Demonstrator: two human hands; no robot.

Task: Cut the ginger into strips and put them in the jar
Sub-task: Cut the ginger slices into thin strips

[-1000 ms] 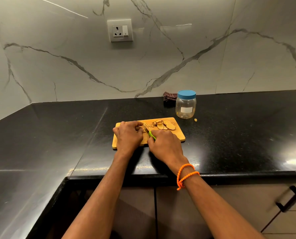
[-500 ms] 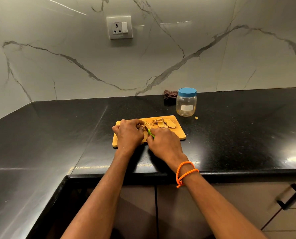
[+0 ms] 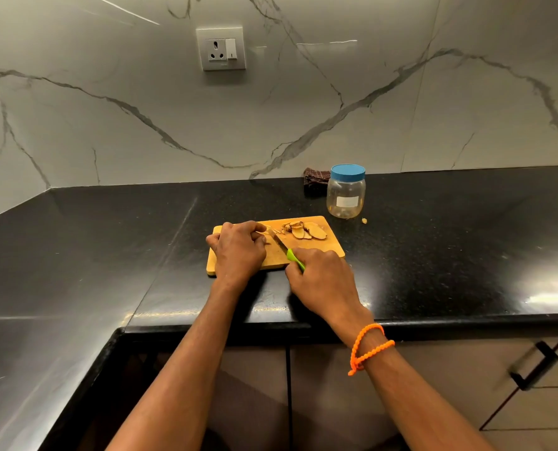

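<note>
Here, mid-cut on a small rectangular wooden chopping board (image 3: 316, 252) set on the glossy black stone counter (image 3: 433, 255). Left hand (image 3: 238, 252) curled knuckles-up over the board's left half, fingertips pinning a piece of ginger that stays mostly hidden beneath them, probably to stop it sliding under the blade. Right hand (image 3: 323, 281) closed round the lime-green handle of a small paring knife (image 3: 284, 247), blade angled up-left toward the left fingertips, with a few thin pale ginger strips (image 3: 272, 230) just beside its tip. Flat tan ginger slices (image 3: 307, 231) piled at the board's far right edge, likely parked clear of the knife until their turn. Clear plastic jar with a blue screw lid (image 3: 346, 192) upright behind the board's right corner, near but not touching, lid on, so nothing loaded yet. One stray ginger crumb (image 3: 364, 220) on the counter by the jar's base. Dark checked cloth (image 3: 315, 180) bunched against the marble wall behind.
</note>
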